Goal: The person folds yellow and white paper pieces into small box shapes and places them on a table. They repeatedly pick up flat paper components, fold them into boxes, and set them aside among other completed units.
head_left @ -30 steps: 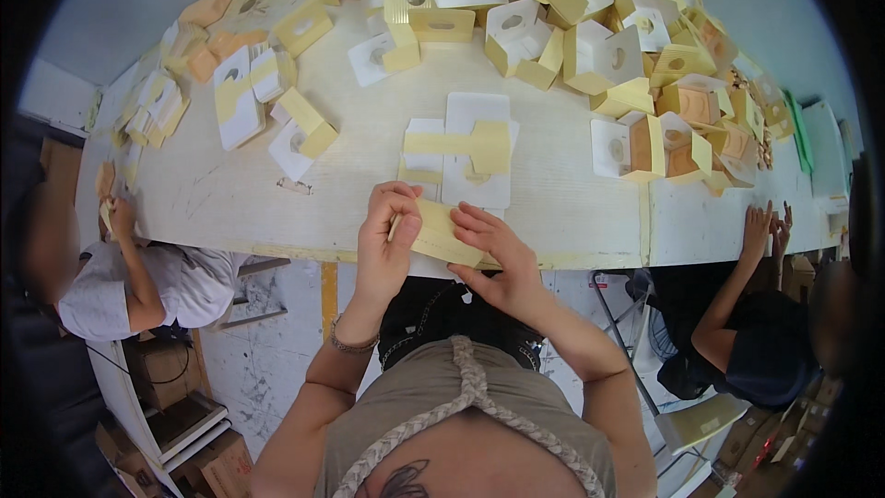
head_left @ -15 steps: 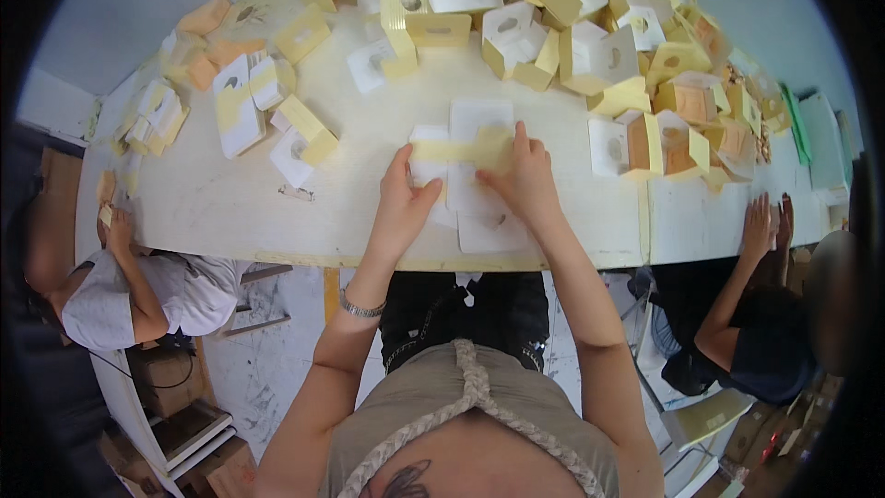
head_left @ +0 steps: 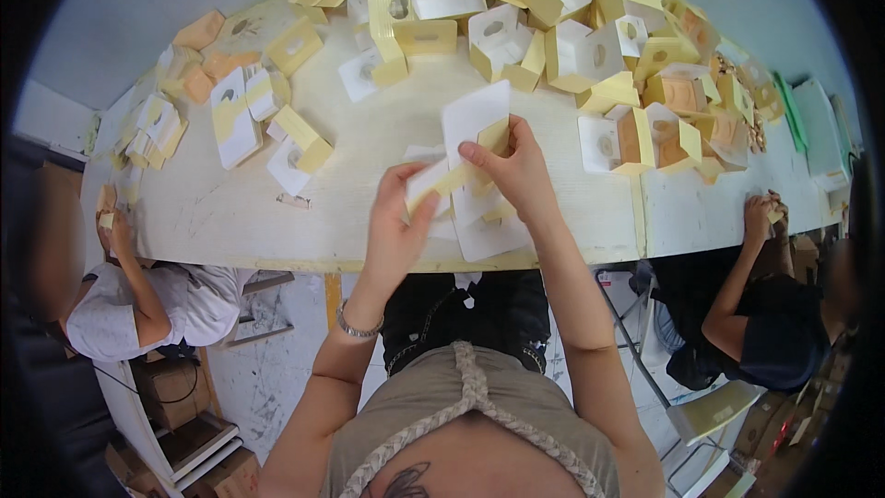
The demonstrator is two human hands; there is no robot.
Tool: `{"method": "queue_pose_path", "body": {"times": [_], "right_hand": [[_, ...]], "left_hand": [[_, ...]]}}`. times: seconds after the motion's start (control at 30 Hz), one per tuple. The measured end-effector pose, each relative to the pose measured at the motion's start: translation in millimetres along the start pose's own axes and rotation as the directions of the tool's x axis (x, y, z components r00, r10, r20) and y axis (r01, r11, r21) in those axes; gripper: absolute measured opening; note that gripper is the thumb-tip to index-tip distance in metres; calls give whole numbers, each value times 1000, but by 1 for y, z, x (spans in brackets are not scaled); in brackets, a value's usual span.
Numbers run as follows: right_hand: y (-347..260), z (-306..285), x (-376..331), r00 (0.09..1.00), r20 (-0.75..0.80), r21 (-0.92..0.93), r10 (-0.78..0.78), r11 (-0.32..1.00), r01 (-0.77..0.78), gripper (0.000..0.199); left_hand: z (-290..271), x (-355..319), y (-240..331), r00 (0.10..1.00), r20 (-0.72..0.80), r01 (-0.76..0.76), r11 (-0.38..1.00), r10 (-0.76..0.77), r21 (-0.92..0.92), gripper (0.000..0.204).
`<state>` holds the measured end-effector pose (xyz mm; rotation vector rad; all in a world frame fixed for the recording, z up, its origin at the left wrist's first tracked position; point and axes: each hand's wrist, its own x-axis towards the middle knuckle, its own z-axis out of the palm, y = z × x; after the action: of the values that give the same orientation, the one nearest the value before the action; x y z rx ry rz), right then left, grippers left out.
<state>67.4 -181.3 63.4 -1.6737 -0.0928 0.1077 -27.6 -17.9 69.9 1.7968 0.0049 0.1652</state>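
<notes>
A flat white and pale-yellow card box blank (head_left: pixel 477 117) is tilted up off the table in front of me, partly folded. My left hand (head_left: pixel 398 217) is closed on its left flap, thumb on the near face and fingers behind. My right hand (head_left: pixel 516 171) grips the right side, with the thumb pressed on the white face near the middle. Another white card piece (head_left: pixel 421 153) shows behind my left hand on the table; most of it is hidden.
A big heap of folded yellow and white card boxes (head_left: pixel 576 60) covers the far side. More folded cards (head_left: pixel 238 124) lie to the left. One co-worker sits on the left and another on the right, each with small pieces in hand. The table's front edge (head_left: pixel 350 266) runs close to my body.
The blank has gone from lying flat to tilted and bent. My left hand has turned its left flap up, and my right thumb has shifted onto the white face.
</notes>
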Motion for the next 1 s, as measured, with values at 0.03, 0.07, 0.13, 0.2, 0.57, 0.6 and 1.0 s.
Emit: {"method": "queue_pose_path", "body": {"times": [0.03, 0.07, 0.13, 0.2, 0.57, 0.6, 1.0], "right_hand": [[-4, 2, -8, 996, 56, 103, 67, 992, -72, 59], [-10, 3, -14, 986, 118, 198, 121, 970, -143, 57], [-15, 3, -27, 977, 176, 256, 123, 952, -166, 54], [-16, 2, -45, 985, 168, 191, 37, 979, -69, 51], [0, -9, -90, 899, 214, 146, -382, 923, 357, 53], [10, -14, -88, 909, 279, 132, -309, 950, 282, 52], [-26, -17, -64, 914, 310, 215, -261, 956, 200, 13]], "left_hand": [[2, -10, 9, 989, 58, -134, 991, 136, -26, 56], [4, -17, 14, 991, 70, -96, 967, 116, -236, 62], [6, -26, 22, 991, 106, -1, 789, 84, -614, 75], [2, -27, 29, 982, 103, -75, 836, 156, -544, 91], [5, -27, 12, 989, -41, -150, 968, 144, -199, 47], [5, -30, 11, 994, -10, -109, 971, 110, -211, 42], [11, -30, 11, 997, -6, -71, 986, 71, -153, 38]]}}
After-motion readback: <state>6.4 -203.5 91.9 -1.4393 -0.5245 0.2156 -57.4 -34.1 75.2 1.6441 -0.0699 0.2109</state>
